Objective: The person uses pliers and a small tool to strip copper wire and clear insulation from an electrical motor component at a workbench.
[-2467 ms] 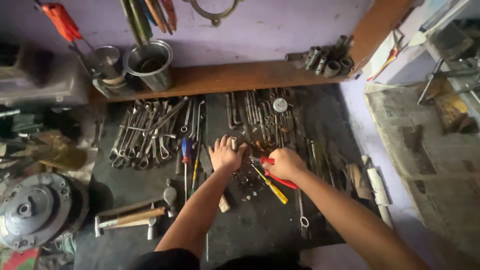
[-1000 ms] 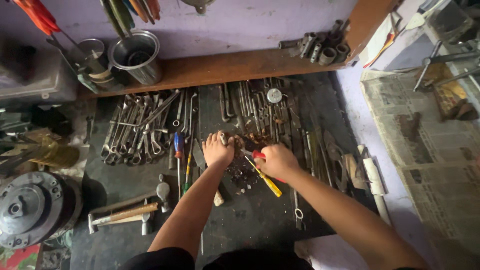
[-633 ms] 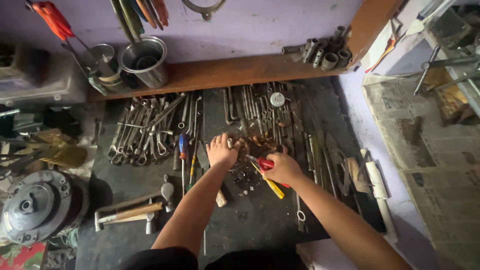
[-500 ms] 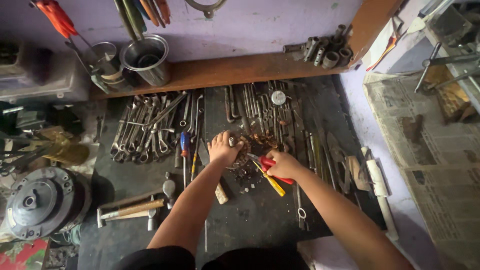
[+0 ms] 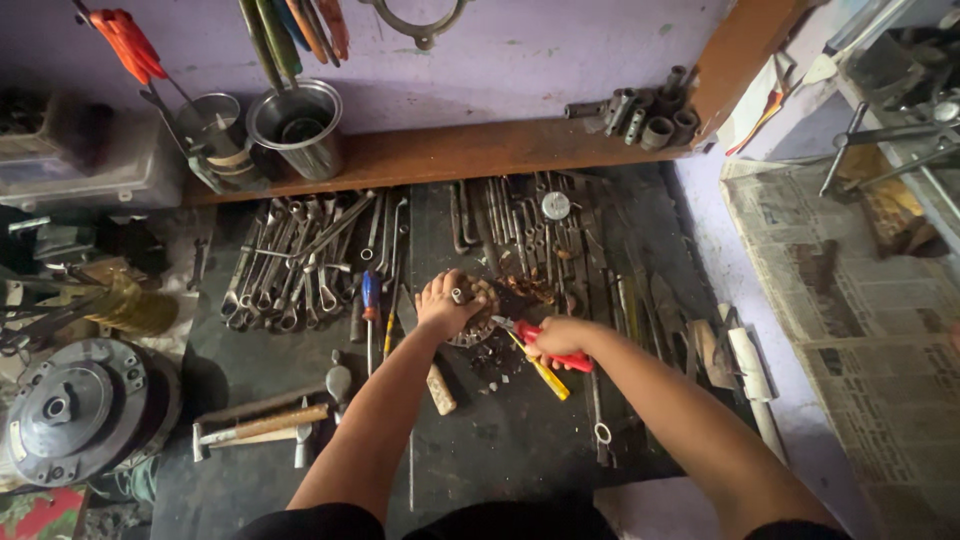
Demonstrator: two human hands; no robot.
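My left hand grips a round, rusty metal part at the middle of a dark work mat. My right hand is closed on red-handled pliers, whose jaws point left at the round part. A yellow-handled screwdriver lies just under my right hand. Small loose bits are scattered on the mat below the part.
Several spanners lie in rows at left, sockets and rods at the back. A hammer lies at front left, a round motor part at far left. Metal cups stand on a wooden shelf. Newspaper lies at right.
The view has shifted a little. My right hand with the pliers has moved in toward the round part, which my left hand keeps holding.
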